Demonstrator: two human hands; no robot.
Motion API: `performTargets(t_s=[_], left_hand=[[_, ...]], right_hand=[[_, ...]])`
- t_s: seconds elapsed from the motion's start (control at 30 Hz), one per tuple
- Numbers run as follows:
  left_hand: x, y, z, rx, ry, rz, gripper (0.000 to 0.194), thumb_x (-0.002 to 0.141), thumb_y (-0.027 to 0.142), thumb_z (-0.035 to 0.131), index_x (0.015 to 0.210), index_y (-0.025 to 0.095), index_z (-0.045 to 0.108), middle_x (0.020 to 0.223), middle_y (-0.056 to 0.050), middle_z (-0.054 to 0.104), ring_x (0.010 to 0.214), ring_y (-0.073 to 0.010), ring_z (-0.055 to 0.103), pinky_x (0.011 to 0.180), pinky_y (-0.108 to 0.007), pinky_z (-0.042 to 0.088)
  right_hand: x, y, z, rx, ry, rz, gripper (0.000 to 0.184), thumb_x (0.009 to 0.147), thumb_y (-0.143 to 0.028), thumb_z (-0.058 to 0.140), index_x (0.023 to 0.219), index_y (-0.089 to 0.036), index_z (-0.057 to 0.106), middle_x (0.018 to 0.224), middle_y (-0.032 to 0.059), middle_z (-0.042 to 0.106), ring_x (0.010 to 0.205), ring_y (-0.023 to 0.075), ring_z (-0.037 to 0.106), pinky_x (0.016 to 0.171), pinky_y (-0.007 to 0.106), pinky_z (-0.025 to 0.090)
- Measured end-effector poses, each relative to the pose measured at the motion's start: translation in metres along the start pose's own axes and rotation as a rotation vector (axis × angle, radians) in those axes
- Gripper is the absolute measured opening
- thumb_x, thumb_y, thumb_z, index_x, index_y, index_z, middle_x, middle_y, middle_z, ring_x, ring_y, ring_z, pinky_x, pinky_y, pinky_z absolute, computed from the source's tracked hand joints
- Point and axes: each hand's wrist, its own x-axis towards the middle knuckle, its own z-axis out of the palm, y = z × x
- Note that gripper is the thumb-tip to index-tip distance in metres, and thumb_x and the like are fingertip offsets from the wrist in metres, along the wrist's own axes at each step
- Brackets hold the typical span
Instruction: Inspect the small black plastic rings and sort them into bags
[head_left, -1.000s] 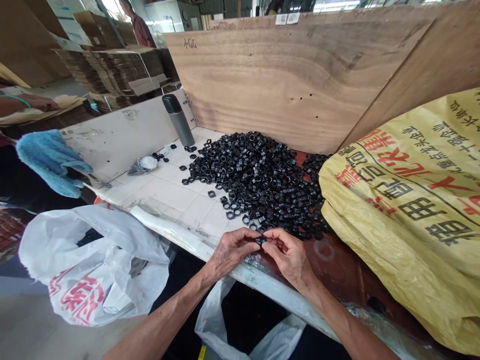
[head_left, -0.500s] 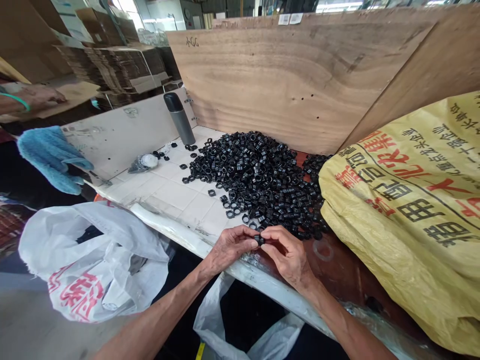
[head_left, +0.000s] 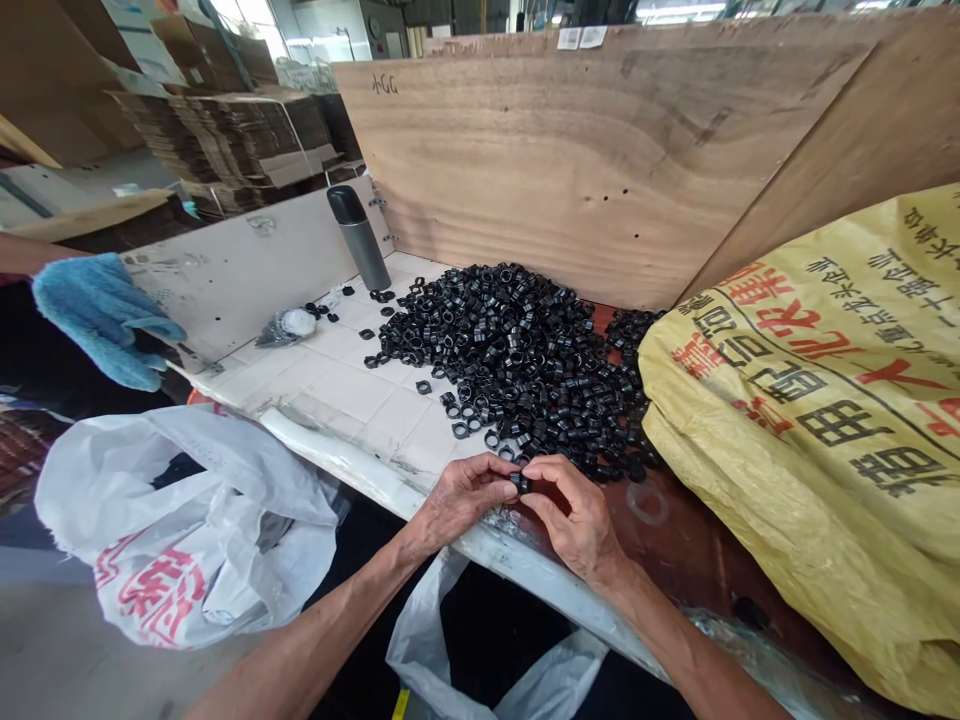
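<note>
Near the table's front edge, my left hand (head_left: 466, 497) and my right hand (head_left: 576, 515) meet around one small black ring-shaped part (head_left: 520, 483). The left thumb and fingers pinch it from the left, and the right fingertips close on its other side, hiding part of it. Just beyond my fingers lies a large heap of similar black rings (head_left: 517, 345). A few loose rings (head_left: 463, 428) sit on the pale tiled tabletop close to the heap's front.
A dark grey flask (head_left: 360, 240) stands at the back left beside a small clear bag (head_left: 289, 326). A yellow sack (head_left: 810, 430) covers the right side. White plastic bags (head_left: 187, 520) hang in front, a blue towel (head_left: 105, 315) at left. Wooden boards (head_left: 600, 170) wall the back.
Another person's hand and wrist at the far left have moved back, leaving only part of an arm. My hands keep nearly the same place around the black ring.
</note>
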Motion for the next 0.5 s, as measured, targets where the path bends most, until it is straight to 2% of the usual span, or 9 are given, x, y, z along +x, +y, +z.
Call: performTargets(t_s=[0.13,0.23,0.33,0.43,0.5], left_hand=[[-0.001,-0.004,0.001,0.070,0.012,0.158,0.027,0.083,0.035,0.074,0.102,0.016,0.072,0.104,-0.009,0.070,0.097,-0.0209,0.065,0.089,-0.033,0.053],[-0.001,-0.008,0.002,0.150,0.000,0.260,0.022,0.086,0.032,0.071,0.103,0.017,0.072,0.108,-0.010,0.069,0.103,-0.0222,0.065,0.094,-0.035,0.052],[-0.002,-0.009,0.001,0.165,-0.009,0.270,0.022,0.087,0.031,0.070,0.104,0.017,0.072,0.108,-0.010,0.068,0.103,-0.0221,0.065,0.094,-0.035,0.052],[-0.003,-0.007,0.001,0.102,0.020,0.225,0.022,0.087,0.032,0.070,0.103,0.017,0.071,0.105,-0.009,0.068,0.099,-0.0209,0.065,0.092,-0.034,0.052],[-0.003,-0.006,0.001,0.077,0.024,0.213,0.023,0.087,0.034,0.071,0.102,0.016,0.071,0.104,-0.008,0.067,0.098,-0.0203,0.064,0.091,-0.033,0.052]], right_hand=[[-0.007,0.009,0.004,-0.019,0.022,0.117,0.030,0.091,-0.025,0.064,0.120,-0.024,0.057,0.094,0.0030,0.068,0.082,0.0181,0.067,0.077,0.029,0.057],[-0.011,0.012,0.005,-0.081,-0.025,0.160,0.027,0.097,-0.029,0.056,0.123,-0.023,0.055,0.088,0.0024,0.069,0.076,0.0178,0.067,0.075,0.029,0.055],[-0.011,0.008,0.003,-0.088,-0.081,0.182,0.022,0.099,-0.030,0.051,0.119,-0.022,0.055,0.084,0.0021,0.069,0.073,0.0174,0.067,0.072,0.028,0.054],[-0.009,0.003,0.000,-0.082,-0.097,0.123,0.025,0.096,-0.029,0.055,0.120,-0.021,0.055,0.088,0.0032,0.068,0.075,0.0177,0.066,0.072,0.028,0.053],[-0.008,0.002,0.000,-0.103,-0.112,0.101,0.016,0.096,-0.029,0.055,0.109,-0.021,0.060,0.082,0.0021,0.067,0.071,0.0168,0.064,0.069,0.027,0.050]])
